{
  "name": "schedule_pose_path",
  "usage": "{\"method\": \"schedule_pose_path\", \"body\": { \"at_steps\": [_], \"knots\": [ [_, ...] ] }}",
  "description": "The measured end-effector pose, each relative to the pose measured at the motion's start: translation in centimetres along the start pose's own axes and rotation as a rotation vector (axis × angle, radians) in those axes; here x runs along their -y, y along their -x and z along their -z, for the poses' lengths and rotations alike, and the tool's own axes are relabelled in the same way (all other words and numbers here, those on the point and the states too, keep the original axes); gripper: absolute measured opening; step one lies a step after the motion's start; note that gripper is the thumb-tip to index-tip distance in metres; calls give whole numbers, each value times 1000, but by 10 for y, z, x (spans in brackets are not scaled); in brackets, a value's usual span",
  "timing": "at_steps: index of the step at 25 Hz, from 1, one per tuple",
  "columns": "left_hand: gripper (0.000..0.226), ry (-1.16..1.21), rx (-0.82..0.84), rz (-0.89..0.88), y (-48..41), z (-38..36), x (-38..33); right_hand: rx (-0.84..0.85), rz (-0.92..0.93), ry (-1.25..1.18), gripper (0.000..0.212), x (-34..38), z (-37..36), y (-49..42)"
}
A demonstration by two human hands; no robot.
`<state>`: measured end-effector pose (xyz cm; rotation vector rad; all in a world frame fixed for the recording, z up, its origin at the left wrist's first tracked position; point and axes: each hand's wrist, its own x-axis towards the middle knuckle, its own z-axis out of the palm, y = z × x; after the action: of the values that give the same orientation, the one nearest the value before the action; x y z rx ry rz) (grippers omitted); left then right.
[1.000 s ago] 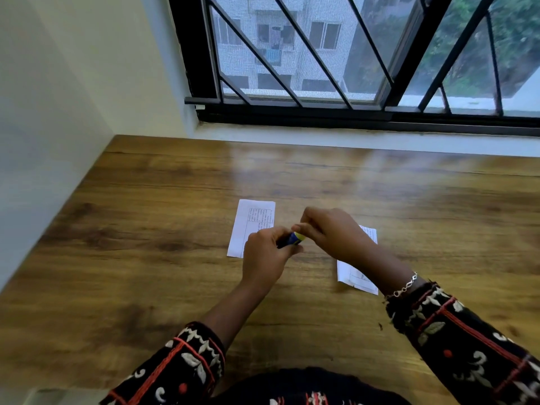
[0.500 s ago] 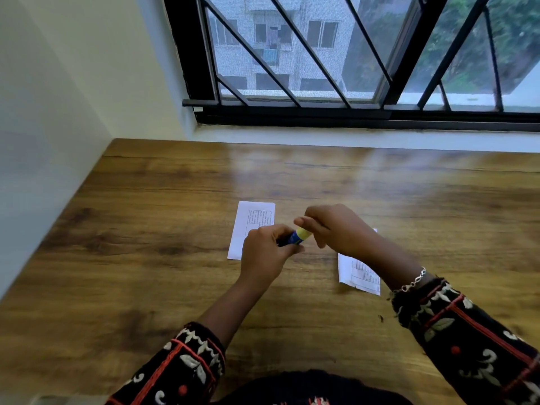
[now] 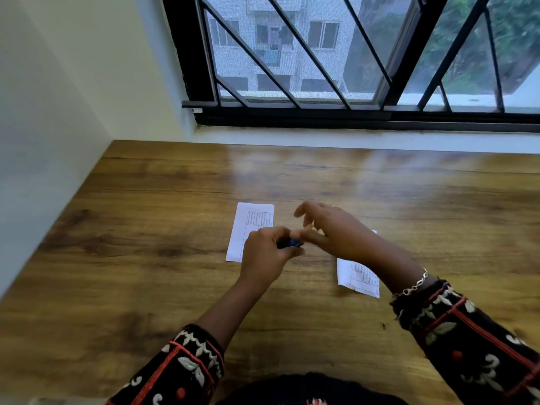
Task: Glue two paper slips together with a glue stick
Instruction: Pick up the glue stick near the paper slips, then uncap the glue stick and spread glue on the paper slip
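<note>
Head view. Wooden table (image 3: 146, 229) running up to a white sill under a barred window (image 3: 350, 54); pale wall closing the left side.

Left hand (image 3: 263, 258) hovering over mid-table, curling tightly around the glue stick (image 3: 293, 244); only a short blue section showing past the fingers, pointing right. Left paper slip (image 3: 244, 226) lying flat on the table just beyond this hand, its near right corner being covered by the knuckles; printed grid showing on its right half.

Right hand (image 3: 336, 232) meeting the left at the exposed end of the glue stick. Thumb and forefinger pinching in toward that end, a small pale-yellow piece (image 3: 309, 227) showing between them, blurred; remaining fingers spreading upward and apart. Not possible to tell whether the pale-yellow piece is being gripped or merely touched. Bracelet (image 3: 415, 285) sitting on the right wrist above a dark embroidered sleeve (image 3: 467, 340).

Right paper slip (image 3: 358, 276) resting on the table beneath the right forearm, mostly hidden, its near end showing printed lines and lifting slightly off the wood. Both slips lying well apart, the two hands working between them.
</note>
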<state>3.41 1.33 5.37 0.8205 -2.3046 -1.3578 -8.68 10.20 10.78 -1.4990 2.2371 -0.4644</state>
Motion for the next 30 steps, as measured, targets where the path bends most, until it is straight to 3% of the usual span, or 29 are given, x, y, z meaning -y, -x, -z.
{"method": "schedule_pose_path", "body": {
  "at_steps": [5,9,13,17,20,24,30],
  "knots": [
    [24,-72,-9,-12,-2,0,2,27,13,84,23,3,2,-7],
    [19,-61,-38,1,-1,1,9,-29,34,9,18,-10,5,0],
    [13,60,-101,31,-2,2,14,-211,-68,-269,25,-50,2,16],
    [17,137,-100,38,-4,-2,16,-572,-277,-521,16,-103,-9,46],
    [21,175,-120,37,-5,-4,13,-737,-401,-458,23,-137,-21,65],
    [37,207,-118,22,-7,-5,9,-716,-509,-306,35,-162,-38,73],
    [30,219,-130,37,-8,-7,11,-644,-478,-229,33,-168,-45,69]
  ]
}}
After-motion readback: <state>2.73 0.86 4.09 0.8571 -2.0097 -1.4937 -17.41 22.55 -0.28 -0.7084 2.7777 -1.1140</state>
